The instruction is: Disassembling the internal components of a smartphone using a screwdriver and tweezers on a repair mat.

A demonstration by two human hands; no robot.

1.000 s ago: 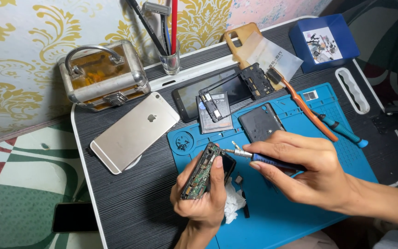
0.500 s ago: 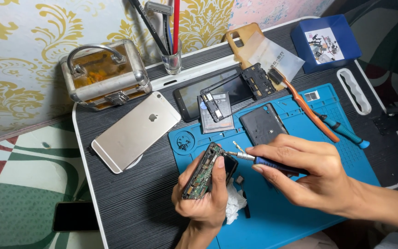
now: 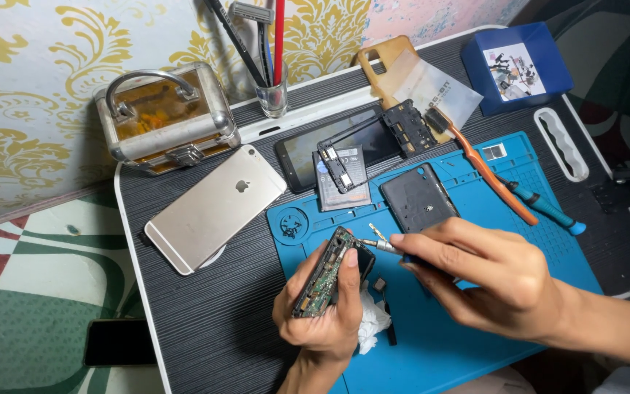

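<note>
Over the blue repair mat point(image 3: 475, 343), I am holding an opened phone body point(image 3: 327, 273) on edge in my left hand point(image 3: 322, 314), fingers wrapped around its lower half and thumb lying along its exposed circuit board. My right hand point(image 3: 490, 281) is pinching a small screwdriver point(image 3: 382, 246) between thumb and forefinger, its metal tip touching the phone's upper corner; the remaining fingers are curling in behind the handle. The phone is sitting just above the mat's near-left part, with a crumpled white tissue point(image 3: 372, 327) lying under my left hand.

Just beyond my right hand, a dark back cover point(image 3: 418, 197) is lying flat on the mat. An orange-handled brush point(image 3: 486, 171) is running diagonally across the mat's far right, and a teal-handled screwdriver point(image 3: 545, 208) is lying beside it. A gold smartphone point(image 3: 213, 208) is resting face down on the black table point(image 3: 205, 321), left of the mat. Behind it are standing a small metal case point(image 3: 165, 120) and a glass of tools point(image 3: 273, 91). A dark phone with a loosened frame point(image 3: 359, 142) is lying at the mat's far edge, and a blue parts box point(image 3: 515, 66) is sitting in the far right corner. Another black phone point(image 3: 119, 341) is lying on the patterned floor.
</note>
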